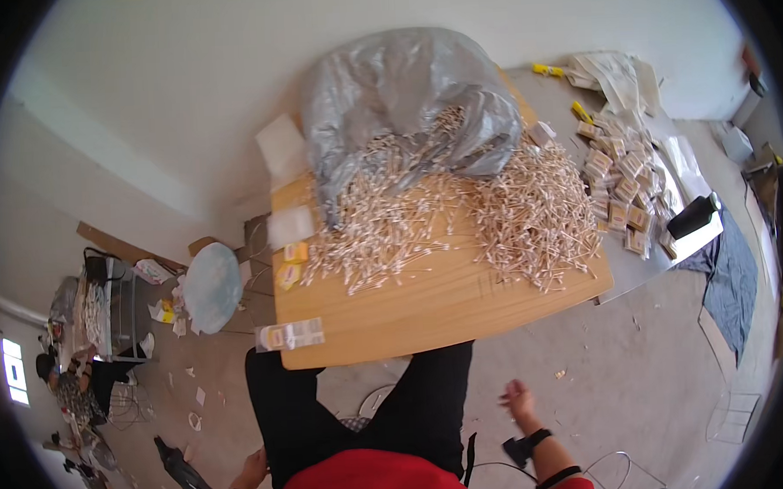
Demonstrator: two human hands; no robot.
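My right hand [520, 400] hangs over the floor to the right of my legs, its fingers loosely apart with nothing visible in them. Beside my left thigh is my left hand [255, 468]; its fingers are mostly hidden. Both are away from the wooden table [447, 316] in front of me. Two heaps of cotton swabs lie on it, a left heap [369, 237] and a right heap [539, 212]. The left one spills from a large grey plastic bag [393, 78]. Near the table's left front corner lies a clear plastic packet [292, 334] with a yellowish label.
Small yellow packets [293, 264] and white sheets [287, 224] line the table's left edge. On a grey side table to the right are many packed boxes [620, 178] and a black object [693, 217]. A round pale blue stool [212, 288] stands left. Another person [74, 389] sits far left.
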